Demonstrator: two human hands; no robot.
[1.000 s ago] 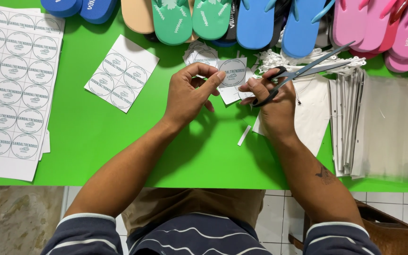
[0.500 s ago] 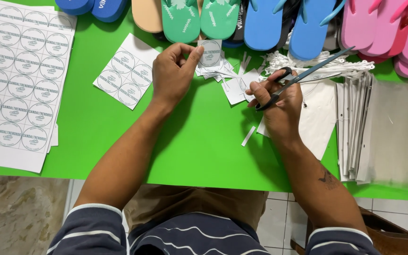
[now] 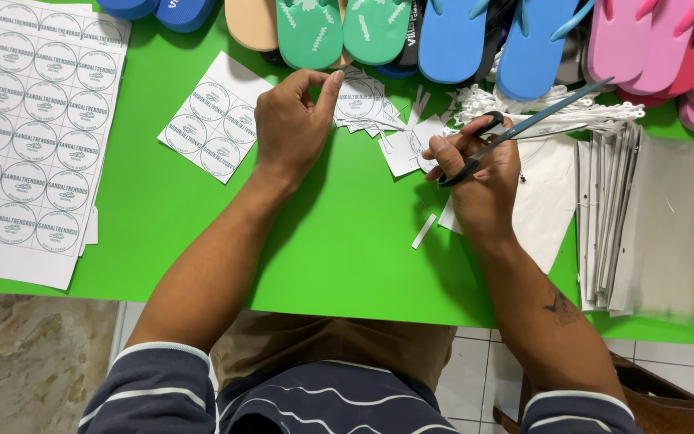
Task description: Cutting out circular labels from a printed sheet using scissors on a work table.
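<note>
My left hand (image 3: pixel 295 124) rests on the green table (image 3: pixel 347 249), its thumb and forefinger pinched at the edge of a small pile of cut white stickers (image 3: pixel 367 103). A cut piece of sticker sheet (image 3: pixel 214 120) with several round labels lies just left of that hand. In my right hand (image 3: pixel 479 173) I hold grey-bladed scissors (image 3: pixel 524 128) with black handles, blades pointing up and right. Under that hand lie white paper offcuts (image 3: pixel 411 149) and a thin paper strip (image 3: pixel 424 231).
A large sheet of round stickers (image 3: pixel 30 133) covers the table's left side. Flip-flops in blue, tan, green and pink (image 3: pixel 443 36) line the far edge. A tangle of white plastic ties (image 3: pixel 556 104) and a stack of clear plastic bags (image 3: pixel 668 225) sit right.
My left hand has carried a cut sticker up and left from in front of the scissors to the sticker pile. My right hand with the scissors has hardly moved.
</note>
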